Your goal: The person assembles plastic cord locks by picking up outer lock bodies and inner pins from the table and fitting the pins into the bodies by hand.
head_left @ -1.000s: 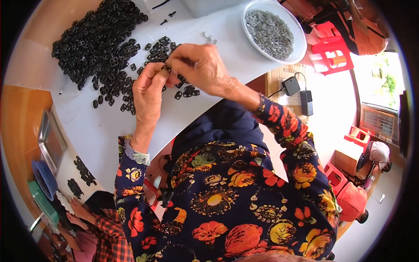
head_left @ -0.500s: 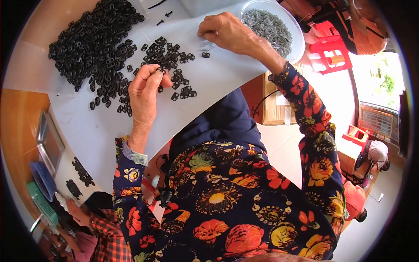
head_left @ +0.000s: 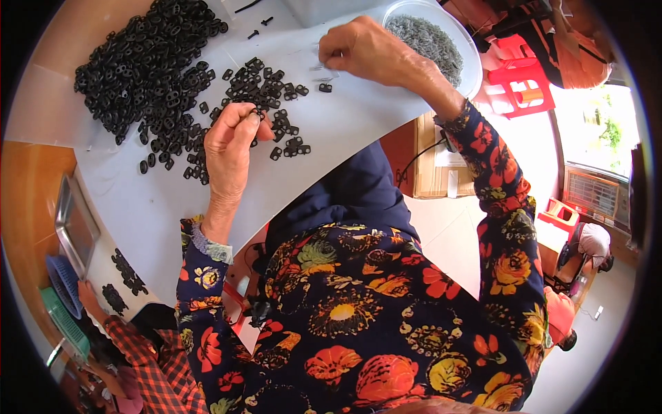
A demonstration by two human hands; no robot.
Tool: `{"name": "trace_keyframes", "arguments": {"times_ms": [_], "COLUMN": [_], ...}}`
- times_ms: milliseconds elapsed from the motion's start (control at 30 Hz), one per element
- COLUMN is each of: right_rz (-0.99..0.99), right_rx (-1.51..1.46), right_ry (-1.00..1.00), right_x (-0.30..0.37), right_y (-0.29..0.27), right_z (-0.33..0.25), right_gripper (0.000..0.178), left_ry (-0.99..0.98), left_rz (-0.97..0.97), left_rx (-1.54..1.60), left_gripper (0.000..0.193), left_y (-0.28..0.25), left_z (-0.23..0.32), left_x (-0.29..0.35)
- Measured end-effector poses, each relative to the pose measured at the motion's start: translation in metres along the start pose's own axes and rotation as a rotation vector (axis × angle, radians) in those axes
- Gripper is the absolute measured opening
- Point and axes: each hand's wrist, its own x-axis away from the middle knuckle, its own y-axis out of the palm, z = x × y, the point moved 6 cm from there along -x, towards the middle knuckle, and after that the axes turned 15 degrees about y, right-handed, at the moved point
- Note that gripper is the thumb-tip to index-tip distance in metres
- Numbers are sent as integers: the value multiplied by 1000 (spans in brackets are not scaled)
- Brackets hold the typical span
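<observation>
My left hand [head_left: 231,141] pinches a small black plastic part [head_left: 256,112] between thumb and fingers, over a scatter of the same black parts [head_left: 265,86] on a white sheet [head_left: 345,124]. A big heap of black parts [head_left: 141,65] lies to the upper left. My right hand [head_left: 358,48] is closed near the sheet's far edge, holding small thin metal pieces [head_left: 321,67] beside a white bowl [head_left: 472,62] full of grey metal pieces.
A metal tray [head_left: 72,224], a blue basket [head_left: 65,283] and a green basket [head_left: 62,321] sit at the left. Another person in a red checked sleeve [head_left: 141,355] works at lower left by small piles of black parts [head_left: 124,272]. Red stools [head_left: 520,83] stand at right.
My right hand left my left hand, swung up right to the bowl, then came back a little to the sheet's edge. My left hand stayed, still pinching a black part.
</observation>
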Motion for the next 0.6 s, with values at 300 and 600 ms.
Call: {"name": "trace_keyframes", "arguments": {"times_ms": [300, 600], "right_rz": [96, 51], "right_rx": [-42, 260], "right_ry": [56, 30], "right_x": [-1, -4], "right_y": [-13, 9], "right_z": [2, 7], "right_gripper": [10, 6], "left_ry": [9, 7], "left_rz": [-11, -22], "left_rx": [-10, -17], "left_gripper": [15, 15], "left_y": [1, 2], "left_z": [-1, 0], "left_x": [-1, -1]}}
